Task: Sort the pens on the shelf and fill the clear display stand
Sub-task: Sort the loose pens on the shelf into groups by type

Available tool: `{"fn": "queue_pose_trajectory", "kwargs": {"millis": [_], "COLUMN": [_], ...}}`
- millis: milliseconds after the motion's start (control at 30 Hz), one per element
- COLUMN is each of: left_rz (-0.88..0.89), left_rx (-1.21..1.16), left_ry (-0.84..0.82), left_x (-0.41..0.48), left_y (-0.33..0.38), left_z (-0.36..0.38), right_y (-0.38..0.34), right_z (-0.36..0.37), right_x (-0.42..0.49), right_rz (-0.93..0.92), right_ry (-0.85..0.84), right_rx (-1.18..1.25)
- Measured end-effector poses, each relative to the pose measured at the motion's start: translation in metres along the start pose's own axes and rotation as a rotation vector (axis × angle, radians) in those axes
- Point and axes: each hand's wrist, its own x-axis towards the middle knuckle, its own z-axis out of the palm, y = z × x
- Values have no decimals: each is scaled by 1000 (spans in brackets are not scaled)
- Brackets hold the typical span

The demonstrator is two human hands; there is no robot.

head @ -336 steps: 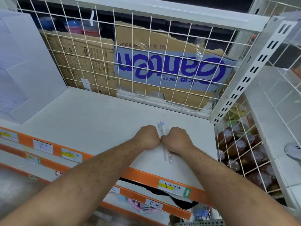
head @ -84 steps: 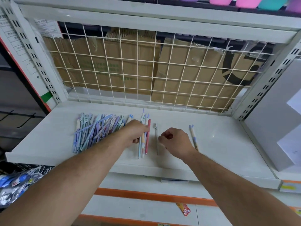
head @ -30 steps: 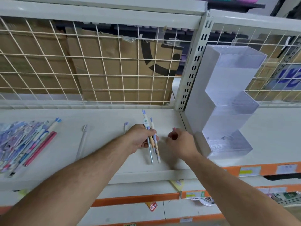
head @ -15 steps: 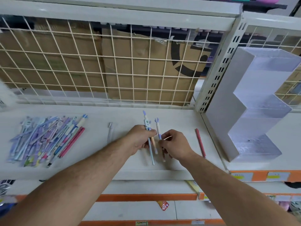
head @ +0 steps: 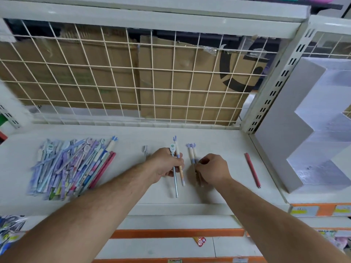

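- Reaching over the front edge of the shelf (head: 218,137), the left hand (head: 162,166) is seen with its fingers curled round two pens (head: 176,185), whose tips point toward that front edge.
- Just to their right, a pair of cream pens (head: 191,154) is pinched by the right hand (head: 213,171). The fingers are closed on the lower barrels, and the purple tops point toward the back edge.
- A red pen (head: 251,169) is laid alone near the right edge of the shelf, apart from both hands.
- A loose pile of pens (head: 72,166) is spread over the left part of the shelf.
- One pale pen (head: 145,149) is partly hidden behind the left hand.
- The clear display stand (head: 313,130), stepped in tiers, is set just past the right edge of the shelf.
- The back edge is closed by a wire grid (head: 133,82), with cardboard (head: 180,76) behind it.
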Motion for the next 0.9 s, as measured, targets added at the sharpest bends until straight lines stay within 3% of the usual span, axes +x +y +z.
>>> {"fn": "queue_pose_trajectory", "kwargs": {"millis": [133, 300, 567, 900], "left_rz": [12, 37, 43, -16], "left_rx": [12, 18, -31, 12], "left_ry": [-10, -44, -61, 71], "left_x": [2, 6, 5, 3], "left_y": [0, -1, 3, 3], "left_z": [-1, 2, 12, 7], "right_y": [-7, -16, -14, -19], "right_z": [-1, 1, 2, 6], "right_x": [-10, -27, -29, -13], "right_rz": [-54, -102, -130, -94], "right_ry": [59, -198, -181, -65], "right_rx": [46, 279, 177, -119]}}
